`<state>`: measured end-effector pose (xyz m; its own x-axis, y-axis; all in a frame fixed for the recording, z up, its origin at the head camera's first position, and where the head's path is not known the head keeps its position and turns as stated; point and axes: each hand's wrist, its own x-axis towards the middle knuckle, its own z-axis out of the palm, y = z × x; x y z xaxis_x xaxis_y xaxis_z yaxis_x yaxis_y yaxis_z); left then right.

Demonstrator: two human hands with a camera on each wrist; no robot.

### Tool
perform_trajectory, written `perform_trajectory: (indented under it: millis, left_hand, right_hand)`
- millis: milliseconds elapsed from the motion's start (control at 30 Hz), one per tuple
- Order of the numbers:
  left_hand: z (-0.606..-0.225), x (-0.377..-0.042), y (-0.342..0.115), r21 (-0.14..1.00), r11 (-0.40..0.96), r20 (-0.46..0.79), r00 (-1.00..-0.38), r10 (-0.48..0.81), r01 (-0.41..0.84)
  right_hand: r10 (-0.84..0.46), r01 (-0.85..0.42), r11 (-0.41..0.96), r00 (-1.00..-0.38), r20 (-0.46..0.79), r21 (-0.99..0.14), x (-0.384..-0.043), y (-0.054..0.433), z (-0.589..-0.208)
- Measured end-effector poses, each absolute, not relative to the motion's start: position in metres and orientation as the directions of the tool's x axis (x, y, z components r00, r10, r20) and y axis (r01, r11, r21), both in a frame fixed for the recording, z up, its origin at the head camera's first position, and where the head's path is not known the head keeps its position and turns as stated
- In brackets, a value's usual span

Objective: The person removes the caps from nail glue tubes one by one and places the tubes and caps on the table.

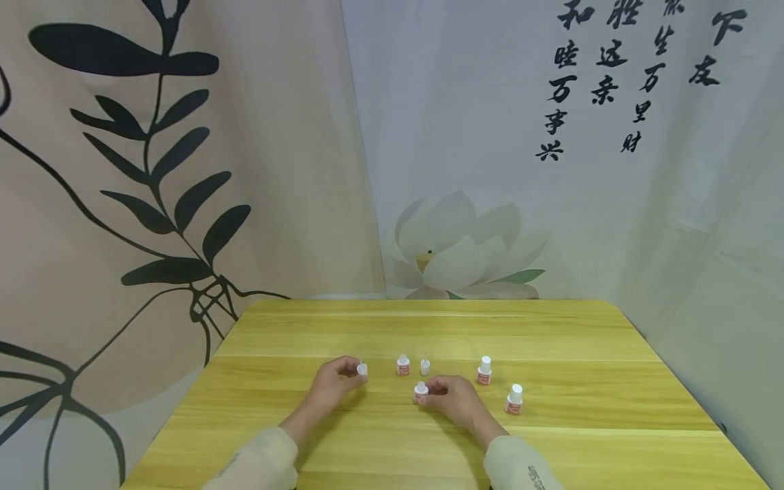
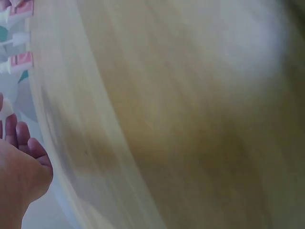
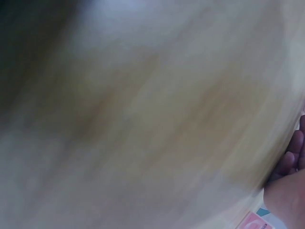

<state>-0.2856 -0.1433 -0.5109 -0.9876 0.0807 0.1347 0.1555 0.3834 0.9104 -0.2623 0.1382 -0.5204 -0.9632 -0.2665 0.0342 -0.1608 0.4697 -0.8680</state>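
Observation:
My left hand [image 1: 337,381] pinches a white cap [image 1: 362,369] by its side, its thin stem pointing up. Between the fingertips of my right hand [image 1: 453,398] is a small white bottle [image 1: 420,394] with a pink-red label, upright and without its tall cap. Between and behind the hands stand another uncapped bottle [image 1: 403,366] and a second white cap [image 1: 425,367], stem upward. The left wrist view shows the left hand [image 2: 21,167] at the edge, its cap [image 2: 6,109] partly cut off. Only part of the right hand [image 3: 288,191] shows in the right wrist view.
Two bottles with white caps on stand to the right: one farther back [image 1: 484,371], one nearer [image 1: 514,400]. All rest on a yellow wood-grain table [image 1: 380,449]. A printed curtain [image 1: 294,170] hangs behind the table.

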Motion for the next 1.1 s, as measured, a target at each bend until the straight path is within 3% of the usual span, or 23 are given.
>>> perform_trajectory:
  millis: [1100]
  left_hand:
    - [-0.518,-0.276,-0.163,0.899,0.422,0.026,-0.976,0.218,0.118]
  right_hand:
    - [-0.271,-0.189,0.487,-0.961,0.058,-0.853,-0.263,0.138,-0.521]
